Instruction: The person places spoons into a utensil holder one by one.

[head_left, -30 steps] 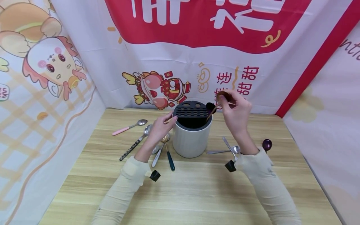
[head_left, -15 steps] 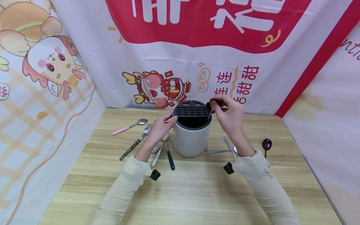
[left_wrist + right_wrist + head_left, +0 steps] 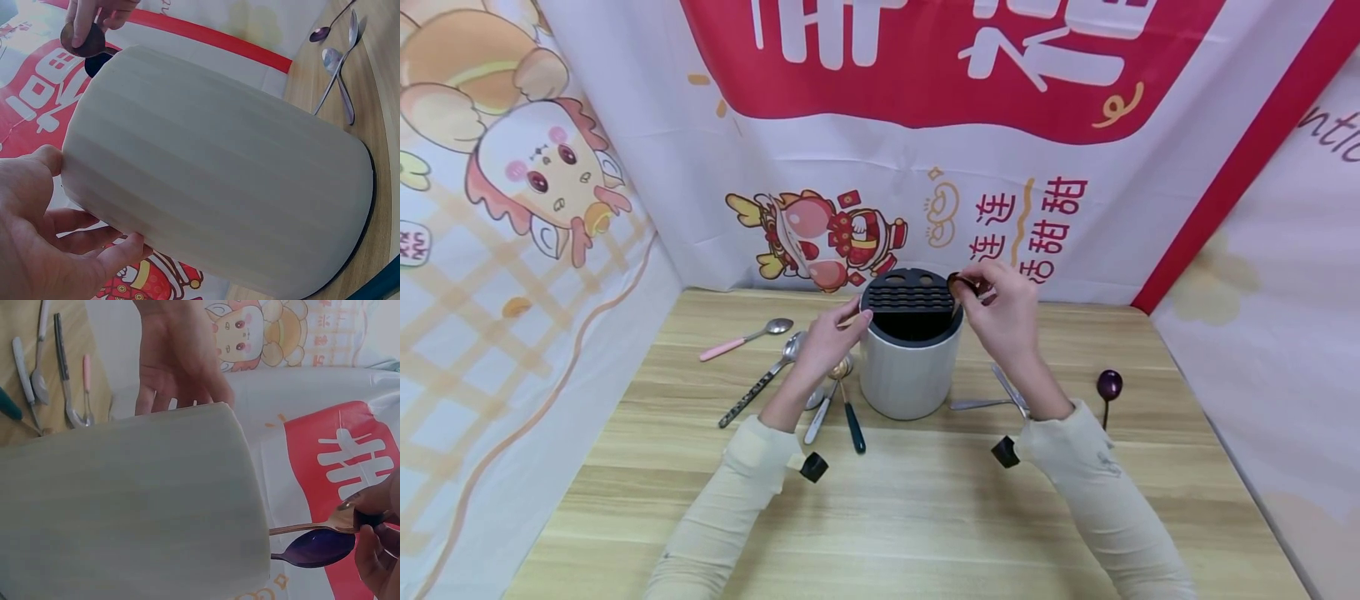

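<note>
A white holder (image 3: 906,379) is touched by the spread left hand (image 3: 830,340). At its right, a spoon (image 3: 339,520) is pinched by the right hand (image 3: 1006,307).

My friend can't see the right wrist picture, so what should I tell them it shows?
A right hand pinches the bowl of a copper-coloured spoon, its handle reaching into a pale pot that looks sideways. A purple spoon sticks out of the pot beside it. The left hand touches the pot, and more spoons lie on a wooden table, top left.
</note>
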A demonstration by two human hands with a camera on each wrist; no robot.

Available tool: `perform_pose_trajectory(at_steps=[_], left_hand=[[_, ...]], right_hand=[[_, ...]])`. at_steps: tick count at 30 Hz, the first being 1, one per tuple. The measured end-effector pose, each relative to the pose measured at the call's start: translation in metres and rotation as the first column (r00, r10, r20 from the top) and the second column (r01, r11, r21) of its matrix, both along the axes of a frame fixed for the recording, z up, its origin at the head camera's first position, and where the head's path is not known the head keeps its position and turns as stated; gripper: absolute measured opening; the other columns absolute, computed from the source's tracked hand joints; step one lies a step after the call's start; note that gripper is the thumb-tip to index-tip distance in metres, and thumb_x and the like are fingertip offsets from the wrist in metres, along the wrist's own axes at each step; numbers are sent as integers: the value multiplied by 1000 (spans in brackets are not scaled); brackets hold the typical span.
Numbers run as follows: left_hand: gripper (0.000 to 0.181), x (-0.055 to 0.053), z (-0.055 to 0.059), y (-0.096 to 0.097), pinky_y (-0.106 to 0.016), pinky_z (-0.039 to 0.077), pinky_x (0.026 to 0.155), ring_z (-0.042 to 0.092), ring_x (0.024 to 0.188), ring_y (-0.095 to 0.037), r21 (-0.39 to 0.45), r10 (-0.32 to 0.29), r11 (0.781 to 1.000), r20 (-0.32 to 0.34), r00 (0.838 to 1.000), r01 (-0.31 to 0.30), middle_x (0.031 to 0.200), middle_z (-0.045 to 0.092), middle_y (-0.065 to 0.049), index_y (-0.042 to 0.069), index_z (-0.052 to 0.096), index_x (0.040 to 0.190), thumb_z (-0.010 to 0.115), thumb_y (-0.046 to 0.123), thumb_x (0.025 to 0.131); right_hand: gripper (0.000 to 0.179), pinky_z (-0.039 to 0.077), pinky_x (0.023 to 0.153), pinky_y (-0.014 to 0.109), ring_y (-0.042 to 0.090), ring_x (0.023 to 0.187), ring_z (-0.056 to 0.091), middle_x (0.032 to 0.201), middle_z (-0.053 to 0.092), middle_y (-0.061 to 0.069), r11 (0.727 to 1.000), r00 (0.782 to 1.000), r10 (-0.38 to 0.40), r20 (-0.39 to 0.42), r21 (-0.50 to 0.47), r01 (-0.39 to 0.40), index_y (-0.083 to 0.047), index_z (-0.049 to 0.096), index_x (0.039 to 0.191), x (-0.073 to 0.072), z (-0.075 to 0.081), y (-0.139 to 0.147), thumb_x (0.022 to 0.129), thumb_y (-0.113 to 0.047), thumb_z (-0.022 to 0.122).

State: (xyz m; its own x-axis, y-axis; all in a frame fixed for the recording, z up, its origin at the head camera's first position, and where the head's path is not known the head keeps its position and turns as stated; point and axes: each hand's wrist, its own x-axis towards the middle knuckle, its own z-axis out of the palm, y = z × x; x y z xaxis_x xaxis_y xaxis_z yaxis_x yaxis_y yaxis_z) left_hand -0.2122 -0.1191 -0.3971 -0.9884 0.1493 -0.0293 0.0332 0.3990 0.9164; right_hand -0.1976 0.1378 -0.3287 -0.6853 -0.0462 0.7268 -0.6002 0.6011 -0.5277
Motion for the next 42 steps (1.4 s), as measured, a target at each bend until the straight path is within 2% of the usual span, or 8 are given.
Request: perform_pose_trajectory(at_steps=[7, 15, 25, 32, 37, 42], left_hand=[[68, 1, 1, 0, -43, 52, 105, 54, 134, -29, -6, 3, 1000, 1, 1000, -3, 157, 43, -4, 23, 38, 154, 54, 56, 98], [69, 2, 1, 0, -42, 52, 105, 54, 135, -28, 1, 3, 1000, 21, 1000, -3, 158, 42, -3, 25, 37, 154, 54, 58, 97], [69, 0, 0, 1, -42, 52, 104, 55, 134, -28, -9, 13, 1000, 18, 1000, -13, 158, 42, -3, 25, 37, 154, 53, 59, 96], [66, -1, 2, 2, -42, 53, 103, 52, 136, -29, 5, 7, 1000, -1, 1000, -7, 158, 43, -4, 20, 37, 155, 54, 52, 99], [65, -1, 2, 2, -41, 53, 103, 51, 137, -28, 10, 8, 1000, 7, 1000, -8, 157, 43, -5, 21, 38, 154, 54, 51, 99], [64, -1, 2, 3, -42, 53, 104, 51, 138, -28, 22, 3, 1000, 10, 1000, -3, 157, 44, -6, 21, 38, 154, 54, 51, 100]], right_hand=[[5, 42, 55, 6, 19, 70, 59, 83, 68, 12, 1000, 1000, 0, 14, -12, 0, -2, 73, 91, -4, -3, 1, 86, -1, 74], [6, 44, 55, 10, 15, 73, 57, 87, 69, 13, 998, 999, 0, 52, -57, 3, -1, 72, 95, -3, -4, 8, 90, -3, 70], [8, 43, 54, 7, 14, 71, 56, 85, 69, 14, 995, 997, -32, 71, -88, 38, 1, 71, 96, -6, -10, 23, 90, 0, 67], [11, 45, 54, 9, 10, 71, 54, 81, 66, 13, 993, 989, -72, 125, -86, 83, 1, 70, 99, -7, -19, 40, 89, 2, 66], [13, 42, 52, 8, 6, 69, 53, 77, 64, 13, 992, 988, -83, 133, -86, 95, 2, 70, 99, -7, -28, 54, 88, 4, 65], [14, 41, 52, 7, 5, 71, 53, 80, 64, 12, 989, 974, -115, 193, -73, 132, 1, 69, 101, -7, -38, 69, 88, 2, 65]])
